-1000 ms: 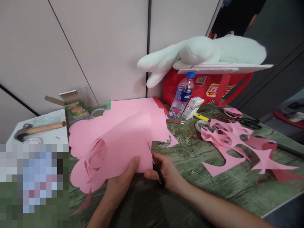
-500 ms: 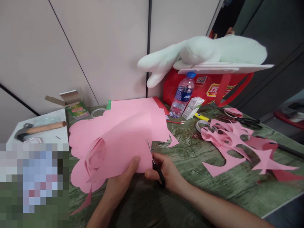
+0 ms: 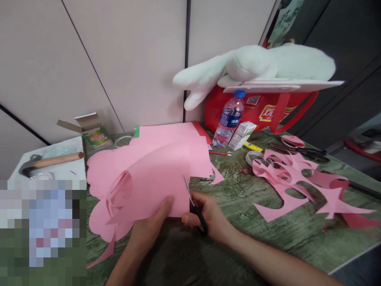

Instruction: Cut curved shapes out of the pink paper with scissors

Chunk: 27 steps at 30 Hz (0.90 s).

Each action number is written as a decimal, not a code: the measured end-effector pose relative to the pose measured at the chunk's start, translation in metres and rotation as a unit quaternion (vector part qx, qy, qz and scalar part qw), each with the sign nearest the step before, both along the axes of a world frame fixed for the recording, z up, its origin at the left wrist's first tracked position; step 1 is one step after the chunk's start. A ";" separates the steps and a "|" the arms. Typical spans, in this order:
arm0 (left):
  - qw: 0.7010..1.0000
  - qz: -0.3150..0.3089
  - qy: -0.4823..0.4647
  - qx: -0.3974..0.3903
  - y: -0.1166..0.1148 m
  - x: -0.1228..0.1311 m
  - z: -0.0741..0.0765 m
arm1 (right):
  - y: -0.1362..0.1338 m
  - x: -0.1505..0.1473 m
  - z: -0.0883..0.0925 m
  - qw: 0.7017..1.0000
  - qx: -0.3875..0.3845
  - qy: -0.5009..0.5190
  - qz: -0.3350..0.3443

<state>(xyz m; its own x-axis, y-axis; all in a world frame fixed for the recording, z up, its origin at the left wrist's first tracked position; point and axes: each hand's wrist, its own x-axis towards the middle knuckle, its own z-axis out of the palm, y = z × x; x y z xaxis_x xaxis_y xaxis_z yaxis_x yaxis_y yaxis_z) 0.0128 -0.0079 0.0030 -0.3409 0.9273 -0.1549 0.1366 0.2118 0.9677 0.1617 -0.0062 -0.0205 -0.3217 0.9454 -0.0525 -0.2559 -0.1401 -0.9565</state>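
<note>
My left hand (image 3: 154, 220) grips the lower edge of a pink sheet of paper (image 3: 157, 178), thumb on top and the other fingers hidden beneath. The sheet curls up at its left end. My right hand (image 3: 208, 214) is closed round the black handles of a pair of scissors (image 3: 196, 212). Their blades point up and slightly left at the sheet's right edge, one blade showing over the paper. Under and behind it lie more pink sheets (image 3: 166, 133) and scalloped pink pieces (image 3: 99, 167).
Pink paper scraps (image 3: 285, 198) are strewn at right near a tape roll (image 3: 253, 158). Behind stand a water bottle (image 3: 229, 119), a small white box (image 3: 242, 135) and a red bag (image 3: 258, 113) under a white plush toy (image 3: 253, 65). A hammer (image 3: 56, 160) lies at left.
The pink sheet has shifted very slightly to the left with my left hand. The scissors stay at its right edge, almost unmoved.
</note>
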 end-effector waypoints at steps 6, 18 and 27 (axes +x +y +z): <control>1.000 -0.010 0.016 -0.002 0.002 -0.005 -0.004 | 0.001 -0.001 0.003 0.998 0.005 0.059 0.020; 0.999 -0.023 -0.029 0.015 0.002 -0.004 -0.014 | 0.002 0.000 0.000 0.996 -0.022 0.080 0.029; 0.999 -0.019 -0.036 -0.021 0.001 -0.006 -0.004 | 0.002 0.002 -0.002 0.998 -0.009 0.053 0.020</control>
<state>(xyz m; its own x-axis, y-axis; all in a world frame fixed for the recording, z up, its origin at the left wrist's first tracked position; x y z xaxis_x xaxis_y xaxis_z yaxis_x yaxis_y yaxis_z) 0.0066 -0.0067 -0.0011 -0.2918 0.9315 -0.2172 0.0748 0.2487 0.9657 0.1634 -0.0043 -0.0227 -0.3630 0.9312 -0.0342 -0.3488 -0.1698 -0.9217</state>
